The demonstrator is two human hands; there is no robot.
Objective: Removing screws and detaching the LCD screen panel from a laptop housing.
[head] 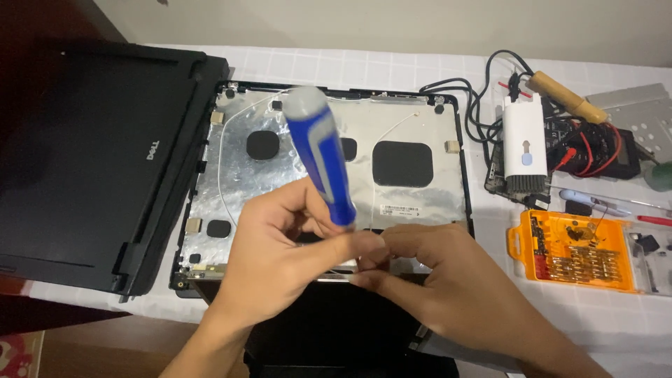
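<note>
My left hand (pixel 269 245) grips a blue and grey screwdriver (pixel 320 157), its handle pointing up and away from me and its tip hidden between my hands. My right hand (pixel 448 280) pinches a thin metal strip at the near edge of an opened laptop lid shell (pixel 420 203), which is lined with silver foil and has black pads. A dark screen panel (pixel 329 329) lies under my wrists at the near edge.
A closed black laptop body (pixel 91 161) lies at the left. At the right are an orange case of screwdriver bits (pixel 581 252), a white brush-like tool (pixel 525 147), tangled black and red cables (pixel 595 154), a wooden-handled soldering iron (pixel 567 98) and a metal bracket (pixel 640 112).
</note>
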